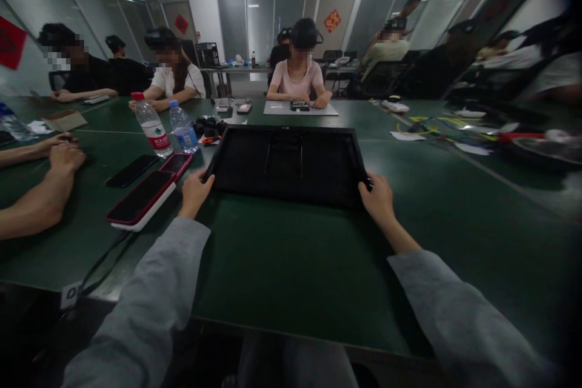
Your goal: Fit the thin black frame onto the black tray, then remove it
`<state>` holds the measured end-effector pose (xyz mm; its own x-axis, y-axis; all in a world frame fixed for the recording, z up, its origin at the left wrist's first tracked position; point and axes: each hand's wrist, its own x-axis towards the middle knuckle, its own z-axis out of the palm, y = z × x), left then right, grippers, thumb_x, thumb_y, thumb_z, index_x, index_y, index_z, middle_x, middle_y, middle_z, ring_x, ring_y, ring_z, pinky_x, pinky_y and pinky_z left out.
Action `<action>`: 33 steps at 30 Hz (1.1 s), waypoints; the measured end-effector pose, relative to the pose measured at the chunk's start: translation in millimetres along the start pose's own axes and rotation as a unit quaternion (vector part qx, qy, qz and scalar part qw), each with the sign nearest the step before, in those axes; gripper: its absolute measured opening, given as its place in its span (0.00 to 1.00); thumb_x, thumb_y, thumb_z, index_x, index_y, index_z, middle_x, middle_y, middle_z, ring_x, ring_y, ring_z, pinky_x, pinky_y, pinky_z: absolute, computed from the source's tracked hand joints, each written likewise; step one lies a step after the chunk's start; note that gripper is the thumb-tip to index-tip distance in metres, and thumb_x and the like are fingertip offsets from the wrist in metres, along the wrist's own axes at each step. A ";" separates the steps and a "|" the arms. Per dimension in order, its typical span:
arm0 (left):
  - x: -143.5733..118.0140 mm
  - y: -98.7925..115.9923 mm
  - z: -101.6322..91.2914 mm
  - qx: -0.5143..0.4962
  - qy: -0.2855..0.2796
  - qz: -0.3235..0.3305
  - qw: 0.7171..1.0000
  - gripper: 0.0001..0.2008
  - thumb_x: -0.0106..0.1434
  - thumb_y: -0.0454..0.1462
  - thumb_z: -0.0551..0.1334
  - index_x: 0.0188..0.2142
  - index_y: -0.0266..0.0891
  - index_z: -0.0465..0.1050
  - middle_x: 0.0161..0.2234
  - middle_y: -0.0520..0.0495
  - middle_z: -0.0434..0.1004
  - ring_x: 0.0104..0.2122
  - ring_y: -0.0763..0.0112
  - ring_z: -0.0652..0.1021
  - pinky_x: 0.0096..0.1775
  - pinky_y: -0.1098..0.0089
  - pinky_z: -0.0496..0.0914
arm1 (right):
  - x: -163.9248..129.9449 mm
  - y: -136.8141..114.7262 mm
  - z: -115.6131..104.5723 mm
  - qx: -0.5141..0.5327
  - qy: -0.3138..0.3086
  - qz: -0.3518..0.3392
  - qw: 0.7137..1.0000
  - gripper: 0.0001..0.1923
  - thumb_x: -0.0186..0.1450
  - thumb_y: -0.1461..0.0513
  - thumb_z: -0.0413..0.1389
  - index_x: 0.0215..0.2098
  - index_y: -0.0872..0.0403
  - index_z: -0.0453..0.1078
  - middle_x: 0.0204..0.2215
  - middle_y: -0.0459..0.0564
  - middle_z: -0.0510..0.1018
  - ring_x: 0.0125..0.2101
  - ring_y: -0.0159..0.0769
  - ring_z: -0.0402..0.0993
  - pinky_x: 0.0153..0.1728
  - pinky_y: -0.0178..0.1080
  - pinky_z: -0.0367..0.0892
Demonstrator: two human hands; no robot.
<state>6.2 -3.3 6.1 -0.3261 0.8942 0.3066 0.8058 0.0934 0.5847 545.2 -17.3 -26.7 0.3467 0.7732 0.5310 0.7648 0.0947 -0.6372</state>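
Observation:
A wide black framed panel [245,176], like a monitor screen, is held before me above the green table [273,254]. Thin pale lines show on its dark face, and I cannot tell if they are reflections. My left hand [195,193] grips its left edge, thumb on the near face. On the opposite side my right hand [378,195] is closed around the right edge. Left of my left hand lies a red-rimmed phone-like device [140,197] on a white block, with a black phone [131,171] behind it.
A red-capped bottle [154,127] and a blue-capped bottle [182,127] stand beyond the devices. Another person's forearms [40,212] rest at the left. Across the table a person in pink [297,76] works on a pale board [273,108]. Coloured cables [436,127] lie at the right.

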 end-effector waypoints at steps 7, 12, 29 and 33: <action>0.3 0.4 -1.5 -0.006 -0.023 -0.011 1.000 0.21 0.70 0.44 0.64 0.55 0.33 0.82 0.52 0.34 0.85 0.52 0.51 0.84 0.56 0.58 0.74 | 3.2 1.0 -5.5 0.009 -0.006 0.001 1.000 0.26 0.64 0.59 0.52 0.57 0.58 0.78 0.50 0.62 0.83 0.50 0.53 0.80 0.59 0.58 0.72; 7.1 -6.2 7.1 -0.067 -0.030 -0.022 0.997 0.22 0.66 0.40 0.65 0.57 0.31 0.79 0.52 0.34 0.84 0.51 0.55 0.83 0.57 0.59 0.75 | 2.6 3.6 -7.3 0.030 -0.014 -0.010 0.999 0.28 0.64 0.59 0.53 0.60 0.58 0.76 0.53 0.62 0.83 0.53 0.52 0.81 0.60 0.56 0.73; -7.7 4.0 -6.3 0.063 0.015 0.009 0.998 0.24 0.71 0.49 0.60 0.54 0.37 0.82 0.52 0.35 0.85 0.54 0.48 0.82 0.57 0.55 0.72 | 4.4 -0.3 -10.8 0.034 -0.043 -0.009 0.998 0.29 0.65 0.59 0.56 0.62 0.60 0.76 0.55 0.63 0.82 0.53 0.55 0.82 0.60 0.60 0.74; -8.7 5.8 -5.0 0.067 0.012 0.012 0.998 0.24 0.71 0.49 0.59 0.55 0.36 0.82 0.51 0.34 0.86 0.53 0.49 0.82 0.57 0.56 0.72 | 4.0 -0.8 -11.5 0.035 -0.044 0.001 0.998 0.29 0.64 0.58 0.56 0.61 0.61 0.77 0.55 0.64 0.83 0.54 0.57 0.82 0.61 0.62 0.73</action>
<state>11.2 -12.7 10.6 -0.3155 0.8865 0.3384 0.8719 0.1301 0.4721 552.2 -21.5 -17.7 0.2965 0.8250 0.4812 0.7239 0.1345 -0.6767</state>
